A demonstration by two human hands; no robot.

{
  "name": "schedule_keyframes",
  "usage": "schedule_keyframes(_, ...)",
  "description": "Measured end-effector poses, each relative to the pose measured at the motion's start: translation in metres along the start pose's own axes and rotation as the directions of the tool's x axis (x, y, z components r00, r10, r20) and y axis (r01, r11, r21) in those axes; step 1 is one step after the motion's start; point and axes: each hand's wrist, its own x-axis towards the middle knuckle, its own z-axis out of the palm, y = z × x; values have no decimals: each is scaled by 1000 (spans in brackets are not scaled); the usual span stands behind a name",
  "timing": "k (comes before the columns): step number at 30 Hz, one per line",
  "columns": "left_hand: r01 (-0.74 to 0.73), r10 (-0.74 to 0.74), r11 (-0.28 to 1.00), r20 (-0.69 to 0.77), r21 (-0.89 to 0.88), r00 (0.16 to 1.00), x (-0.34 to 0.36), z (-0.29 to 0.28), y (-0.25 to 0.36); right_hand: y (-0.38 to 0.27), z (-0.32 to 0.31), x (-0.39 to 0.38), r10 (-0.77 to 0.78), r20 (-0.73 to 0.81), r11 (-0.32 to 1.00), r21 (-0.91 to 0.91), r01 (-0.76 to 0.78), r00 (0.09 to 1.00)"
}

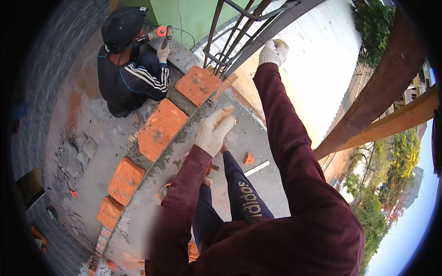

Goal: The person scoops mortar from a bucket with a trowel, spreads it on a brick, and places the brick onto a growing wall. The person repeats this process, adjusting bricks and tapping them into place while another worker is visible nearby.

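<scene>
My left hand (215, 132), in a white knit glove, hovers just right of a row of orange bricks. Its fingers are loosely bent and apart, with nothing visible in them. Farther out, my right hand (274, 52), gloved too, is raised with its fingers curled; whatever may be in them is hidden. Nearest my left hand are a large brick (162, 129) and, beyond it, a brick (198, 86) at the far end of the row. Grey mortar (182, 102) fills the space between those two. Closer to me in the row lies another brick (125, 181).
A co-worker (133, 69) crouches left of the row, holding a hammer (166, 37) and a round red item (161, 31). Steel reinforcing bars (221, 41) rise at the far end. Wooden beams (382, 83) slant across the right. A brick fragment (248, 158) lies near my feet.
</scene>
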Motion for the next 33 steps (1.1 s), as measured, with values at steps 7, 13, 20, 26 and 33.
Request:
schedule_keyframes(7, -320, 384, 834, -56, 449, 922, 70, 16, 16, -33, -26, -22, 293, 511, 660, 503, -558, 808)
schedule_keyframes(13, -167, 352, 454, -4, 875, 936, 87, 32, 27, -25, -14, -2, 293, 703, 63, 662, -747, 648)
schedule_keyframes(20, 64, 29, 457, -87, 887, 996, 99, 42, 45, -44, -12, -9, -12, 699, 863, -353, 360, 715)
schedule_keyframes(26, 164, -2, 413, -180, 896, 984, 113, 38, 45, -51, -62, -5, -295, 551, 918, -65, 392, 781)
schedule_keyframes(33, 111, 90, 331, -148, 937, 985, 125, 32, 43, 37, -7, 92, 357, 802, 521, 254, -815, 479)
